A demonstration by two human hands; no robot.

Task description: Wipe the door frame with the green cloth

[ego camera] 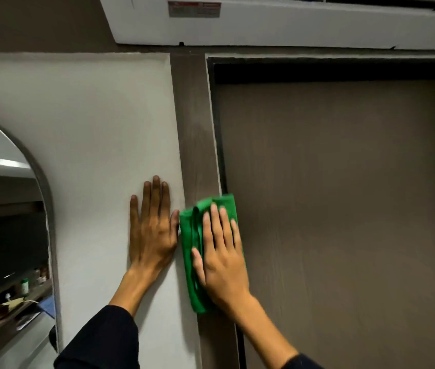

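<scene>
The dark brown door frame (196, 129) runs upright between a white wall and a brown door. A folded green cloth (191, 235) lies flat against the frame's left upright. My right hand (221, 251) presses on the cloth with fingers spread, covering most of it. My left hand (151, 227) rests flat on the white wall just left of the frame, fingers together and pointing up, holding nothing. Its thumb side touches the cloth's edge.
The closed brown door (344, 195) fills the right side. A white air-conditioner unit (277, 22) hangs above the frame. At the left an arched mirror (6, 222) on the white wall (91, 129) reflects a shelf with bottles.
</scene>
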